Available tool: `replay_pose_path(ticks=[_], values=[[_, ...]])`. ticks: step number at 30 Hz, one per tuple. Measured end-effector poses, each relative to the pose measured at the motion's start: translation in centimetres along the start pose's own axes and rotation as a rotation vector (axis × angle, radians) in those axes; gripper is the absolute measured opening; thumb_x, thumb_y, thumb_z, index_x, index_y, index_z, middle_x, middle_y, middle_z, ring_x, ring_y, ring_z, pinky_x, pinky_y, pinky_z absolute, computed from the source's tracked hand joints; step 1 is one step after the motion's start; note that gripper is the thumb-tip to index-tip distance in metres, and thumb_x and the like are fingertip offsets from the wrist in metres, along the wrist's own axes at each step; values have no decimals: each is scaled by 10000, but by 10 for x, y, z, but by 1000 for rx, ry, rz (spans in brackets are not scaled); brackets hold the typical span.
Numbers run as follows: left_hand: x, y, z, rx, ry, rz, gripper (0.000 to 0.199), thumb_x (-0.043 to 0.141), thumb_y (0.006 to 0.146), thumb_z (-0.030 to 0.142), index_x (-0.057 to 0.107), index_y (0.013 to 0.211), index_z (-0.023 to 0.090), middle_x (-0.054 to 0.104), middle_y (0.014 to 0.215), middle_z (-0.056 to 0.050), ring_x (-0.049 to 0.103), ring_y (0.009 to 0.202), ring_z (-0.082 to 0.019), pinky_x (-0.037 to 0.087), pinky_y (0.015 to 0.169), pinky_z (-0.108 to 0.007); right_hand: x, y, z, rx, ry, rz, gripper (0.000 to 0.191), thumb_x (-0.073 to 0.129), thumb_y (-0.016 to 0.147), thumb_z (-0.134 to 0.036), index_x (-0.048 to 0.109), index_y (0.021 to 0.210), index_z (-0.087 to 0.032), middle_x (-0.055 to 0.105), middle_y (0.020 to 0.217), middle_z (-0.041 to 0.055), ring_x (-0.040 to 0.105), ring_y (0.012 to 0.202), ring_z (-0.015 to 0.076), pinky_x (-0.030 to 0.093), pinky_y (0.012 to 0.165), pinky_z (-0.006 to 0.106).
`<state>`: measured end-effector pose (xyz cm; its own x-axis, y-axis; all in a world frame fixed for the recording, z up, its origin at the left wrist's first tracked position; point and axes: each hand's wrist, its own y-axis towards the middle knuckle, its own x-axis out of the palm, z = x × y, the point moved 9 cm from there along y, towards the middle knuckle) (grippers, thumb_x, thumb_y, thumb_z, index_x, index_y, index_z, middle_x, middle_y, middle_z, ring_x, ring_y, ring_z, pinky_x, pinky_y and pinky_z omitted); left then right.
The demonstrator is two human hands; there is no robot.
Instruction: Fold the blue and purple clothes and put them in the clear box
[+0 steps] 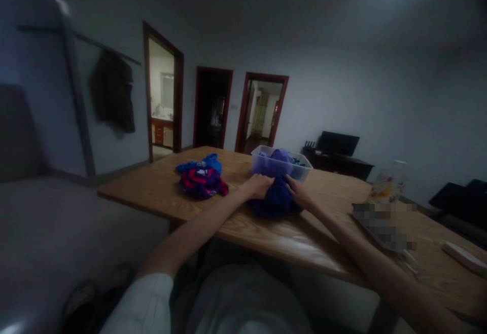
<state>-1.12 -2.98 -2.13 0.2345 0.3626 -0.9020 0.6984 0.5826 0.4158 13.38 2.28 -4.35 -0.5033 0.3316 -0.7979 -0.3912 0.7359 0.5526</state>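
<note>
Two bare hands meet at one dark blue, soft, crumpled cloth bundle (279,201). The left grip (262,186) is closed, its fingers curled into the bundle's upper left side; the right grip (297,191) is closed on its upper right side, fingertips pressed into the fabric. The bundle lies directly between the two grips, its lower part resting on the light brown wood-grained desk (236,228) near the front edge. Both forearms reach forward and inward, the left from under a white sleeve (142,303), the right bare as far as it shows.

Just beyond the bundle stands one clear plastic rectangular bin (303,174), holding purple cloth (281,155) and some darker items too small to tell. Left of the left grip lie two more crumpled cloths: one red and purple (201,183), and behind it one bright blue (209,162).

Well to the right are one transparent jar with a coloured pattern (388,184), one flat item blurred by pixelation (382,227) and one white oblong object (464,258). Three brown-framed doorways open in the walls behind.
</note>
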Motion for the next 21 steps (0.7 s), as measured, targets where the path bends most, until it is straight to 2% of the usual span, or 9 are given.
replay_pose_path(ticks=[4,6,11,14,17,21], values=[[3,0,0,5,-26,-20,328,561,936,288,610,1227,146,734,1099,-166,731,995,-318,587,843,-385,-4,-3,-6,-2,18,-23,533,354,1003,-469,595,1368,-164,631,1384,161,610,1275,334,460,1116,522],[7,2,0,5,-26,-37,296,549,944,272,635,1193,139,737,1085,-167,731,992,-317,586,843,-382,-7,-4,-10,-5,34,-10,535,350,1010,-506,609,1353,-188,643,1371,144,602,1285,331,463,1117,517],[13,7,-2,-32,24,-35,228,511,928,145,681,1077,119,736,1051,-184,728,998,-316,582,862,-396,-9,-6,-22,-72,89,-41,605,442,959,-597,592,1356,-165,646,1357,163,613,1253,353,464,1111,509],[13,7,-2,-56,5,-17,208,520,936,186,675,1062,129,737,1031,-179,731,979,-316,582,856,-399,-10,-5,-21,-77,171,-28,680,505,887,-616,584,1365,-138,641,1361,178,602,1248,383,443,1119,546],[8,5,-5,-79,-55,44,252,526,940,217,617,1164,146,731,1050,-152,729,977,-302,579,849,-385,-11,-2,-14,-16,269,-11,580,532,852,-567,666,1254,-172,703,1256,148,630,1182,392,478,1075,555],[-9,-1,-4,-35,-179,193,480,574,914,237,437,1369,168,641,1256,-136,681,1099,-267,564,897,-368,-9,2,-2,99,333,-3,422,476,905,-479,716,1103,-193,737,1146,117,661,1090,353,513,1025,529]])
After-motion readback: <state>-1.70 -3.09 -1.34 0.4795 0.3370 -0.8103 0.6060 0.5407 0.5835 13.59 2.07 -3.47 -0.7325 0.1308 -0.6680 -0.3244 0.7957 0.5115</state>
